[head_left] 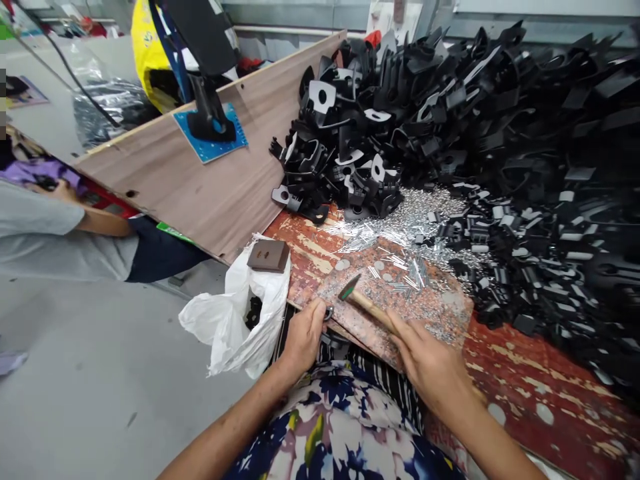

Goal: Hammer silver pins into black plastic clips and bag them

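In my right hand is a hammer, gripped by its wooden handle, its green-marked head over a speckled stone slab. My left hand is closed at the slab's near-left edge, the fingers pinching a small black plastic part. Most of that part is hidden by the fingers. Thin metal pins lie scattered on the slab beyond the hammer head.
Black plastic parts are heaped along the back and right. Small metal pieces lie before them. A brown block sits by a white bag at left. Behind a wooden board, another person's arm shows.
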Demonstrator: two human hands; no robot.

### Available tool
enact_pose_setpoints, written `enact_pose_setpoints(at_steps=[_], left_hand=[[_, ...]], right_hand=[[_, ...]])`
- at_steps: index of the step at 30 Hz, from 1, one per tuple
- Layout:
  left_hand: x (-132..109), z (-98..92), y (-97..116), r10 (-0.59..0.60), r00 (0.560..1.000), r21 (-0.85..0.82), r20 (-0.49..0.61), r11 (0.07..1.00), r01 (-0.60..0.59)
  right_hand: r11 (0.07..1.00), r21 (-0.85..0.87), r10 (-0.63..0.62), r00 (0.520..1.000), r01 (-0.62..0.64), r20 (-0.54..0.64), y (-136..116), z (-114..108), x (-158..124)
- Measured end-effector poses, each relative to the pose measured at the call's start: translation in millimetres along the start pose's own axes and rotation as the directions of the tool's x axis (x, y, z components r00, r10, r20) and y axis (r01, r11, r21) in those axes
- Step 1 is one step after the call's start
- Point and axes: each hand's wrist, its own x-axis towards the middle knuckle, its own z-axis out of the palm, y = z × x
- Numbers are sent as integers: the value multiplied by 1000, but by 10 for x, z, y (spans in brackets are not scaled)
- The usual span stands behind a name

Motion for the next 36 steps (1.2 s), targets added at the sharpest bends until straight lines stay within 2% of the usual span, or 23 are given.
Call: enact_pose_setpoints(at_steps=[3,5,8,10,12,14,15,16,17,18,19,20,21,22,23,24,25,26,28,31,33,36], left_hand=[[-58,-69,127,-49,999,-117,-18,992,47],[-85,-84,230,-134,990,-243,-32,962,122],[-80,-6,353,-190,977,-382,93,900,211],[-44,88,382,-178,965,-439,194,863,248],[12,168,361,-169,954,-502,246,820,275],[73,204,308,-164,952,-552,258,784,284],[102,206,277,-167,951,-563,260,774,289],[128,201,246,-173,949,-565,264,770,298],[152,194,218,-179,946,-561,272,769,307],[174,189,193,-183,941,-554,283,770,317],[193,186,170,-187,938,-549,291,771,324],[211,188,150,-190,936,-544,296,772,329],[227,194,131,-192,935,-541,297,774,330],[241,203,113,-193,934,-538,299,775,332],[254,212,95,-195,934,-538,301,774,335],[266,221,77,-195,933,-540,303,771,337],[276,228,60,-195,932,-543,307,768,340],[284,233,45,-194,930,-547,311,764,342],[293,236,25,-196,928,-551,318,758,349],[281,228,36,-208,928,-556,310,752,354],[256,219,69,-222,935,-567,275,748,344],[213,207,123,-242,944,-585,225,742,329]], right_hand=[[1000,11,-10,997,11,-81,-61,-35,129],[988,151,-24,992,42,-120,-155,-103,198],[891,445,-86,996,88,-25,-328,-194,245],[805,591,-120,991,59,64,-360,-218,248],[721,691,-25,994,-57,108,-230,-243,237],[653,735,155,982,-182,106,89,-322,211],[626,746,267,961,-225,65,304,-389,197],[601,763,371,929,-239,-1,538,-474,185],[567,789,475,876,-239,-76,772,-569,181],[450,878,648,736,-162,-196,988,-663,190],[325,944,747,627,-52,-222,1166,-746,218],[233,972,802,559,31,-210,1296,-804,272],[188,979,823,530,84,-203,1369,-829,356],[228,972,789,572,62,-222,1387,-815,474],[337,942,717,647,3,-258,1358,-762,626],[488,870,611,737,-65,-288,1294,-677,811],[687,719,442,846,-105,-299,1208,-570,1023],[751,654,350,893,-89,-281,1115,-453,1252],[813,580,241,934,-46,-264,947,-234,1718],[867,498,148,963,-16,-227,814,-39,2258],[889,458,136,970,-29,-203,822,-5,2426],[890,447,180,970,-88,-166,961,-34,2407]])
